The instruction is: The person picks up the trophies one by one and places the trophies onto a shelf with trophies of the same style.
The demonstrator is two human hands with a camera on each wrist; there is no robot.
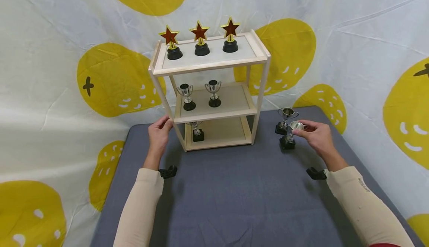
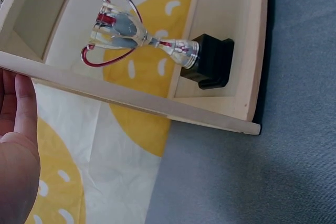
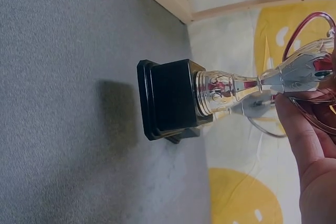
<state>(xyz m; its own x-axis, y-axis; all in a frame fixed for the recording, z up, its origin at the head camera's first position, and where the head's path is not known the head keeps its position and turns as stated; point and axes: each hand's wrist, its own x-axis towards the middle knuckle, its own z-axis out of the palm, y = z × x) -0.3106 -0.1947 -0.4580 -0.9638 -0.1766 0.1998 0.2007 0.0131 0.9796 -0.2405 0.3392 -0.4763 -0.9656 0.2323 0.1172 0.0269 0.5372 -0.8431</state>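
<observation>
My right hand (image 1: 318,137) pinches a silver two-handled trophy cup (image 1: 287,143) by its bowl, right of the shelf. In the right wrist view its black square base (image 3: 173,95) hangs above the table, its shadow apart from it. Just behind it stands a matching trophy cup (image 1: 288,113). With thumb and fingers, my left hand (image 1: 159,135) holds the left front post of a pale wooden three-tier shelf (image 1: 214,119). On the bottom tier, close to that post, stands another silver trophy cup (image 2: 210,61), upright and partly hidden by the middle tier in the head view.
Two silver trophy cups with round bases, a left one (image 1: 189,105) and a right one (image 1: 214,101), stand on the middle tier. Three star trophies (image 1: 202,49) line the top. The grey-covered table (image 1: 228,195) meets a fruit-print cloth (image 1: 60,109) behind.
</observation>
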